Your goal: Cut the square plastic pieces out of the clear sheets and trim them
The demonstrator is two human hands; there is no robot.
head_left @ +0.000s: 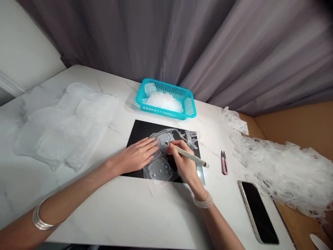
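A black mat [142, 133] lies on the white marble table [130, 208]. On it rests a translucent silicone sheet [162, 163] with moulded rounded-square pieces and cut-out holes. My left hand [139, 154] lies flat on the sheet's left part, fingers stretched out, holding it down. My right hand [180, 161] is closed around a white pen-like craft knife [189, 156], its tip touching the sheet near my left fingertips.
A turquoise plastic basket [191, 106] with white pieces stands behind the mat. Several translucent sheets [65, 128] are spread at the left. Pink thread snips [224, 162], a dark phone [257, 211] and a heap of white cut-out scrap [283, 170] sit at the right.
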